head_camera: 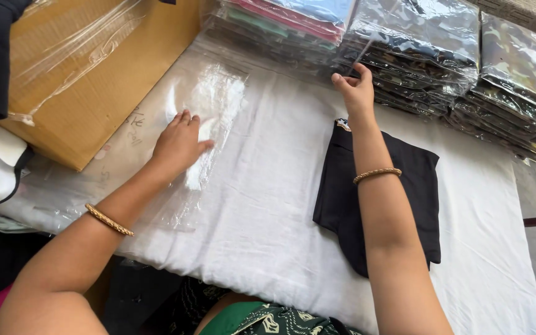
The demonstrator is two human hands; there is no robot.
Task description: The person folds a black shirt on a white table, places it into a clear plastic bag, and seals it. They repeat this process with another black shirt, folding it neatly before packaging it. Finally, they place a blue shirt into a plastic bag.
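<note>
Your counter (268,248), draped in white cloth, already carries stacks of bagged garments (417,49) along its far edge, so by the look of it much of the packing is done. One folded black garment (404,186) lies unbagged near the middle, partly under your right forearm, and it seems to be what is left. A clear plastic bag (209,99) lies flat and empty to its left. Your left hand (178,146) presses on that bag, fingers spread and clamped on nothing. Your right hand (356,93) pinches a thin strip (358,59) at the stacks' edge.
</note>
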